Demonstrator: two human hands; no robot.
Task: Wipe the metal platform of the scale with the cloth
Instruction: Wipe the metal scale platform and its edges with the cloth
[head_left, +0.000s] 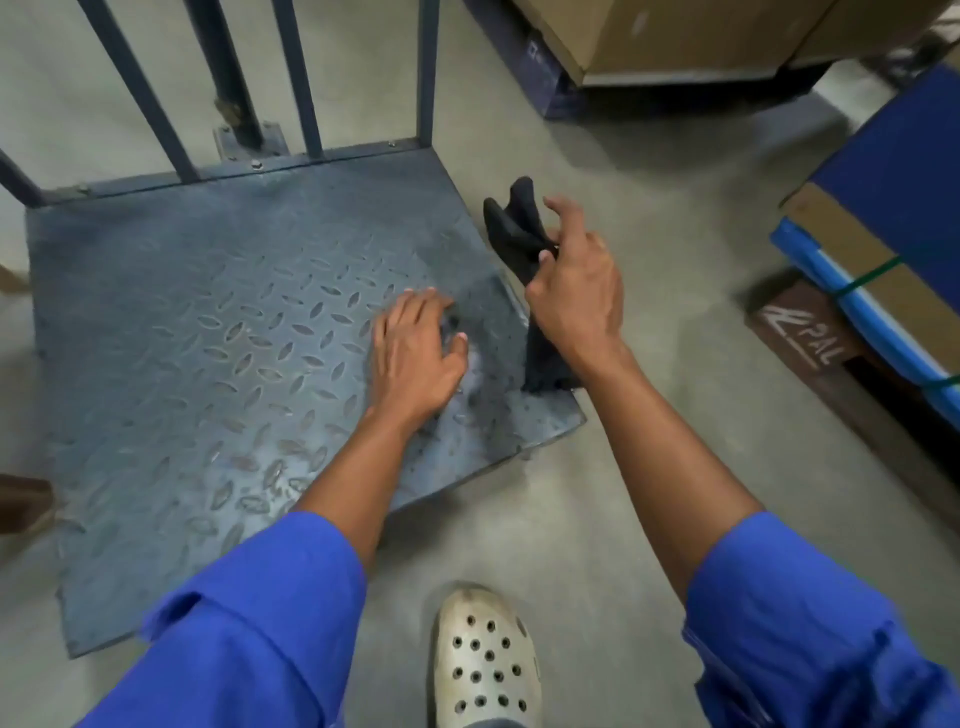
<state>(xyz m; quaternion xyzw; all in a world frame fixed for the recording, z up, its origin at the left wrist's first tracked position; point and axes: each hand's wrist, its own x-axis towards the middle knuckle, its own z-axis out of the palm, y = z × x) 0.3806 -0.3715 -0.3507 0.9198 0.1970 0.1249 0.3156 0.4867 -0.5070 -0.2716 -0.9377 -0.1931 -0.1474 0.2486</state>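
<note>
The scale's metal platform (208, 338) is a grey-blue checker plate lying low on the concrete floor, worn and dusty near its front. My left hand (415, 364) rests palm down on the plate's right part with its fingers spread; a blurred dark patch lies by the fingertips. My right hand (576, 296) hovers over the plate's right edge and pinches a dark cloth (511, 223). One end of the cloth sticks up past my fingers and the other hangs down to the plate's right corner.
Blue metal rails (306, 78) rise along the platform's far edge. Cardboard boxes (675, 36) stand at the back right. A blue-topped box with blue tubes (893, 208) sits on a wooden pallet (805, 338) at the right. My white clog (483, 660) is on the floor in front.
</note>
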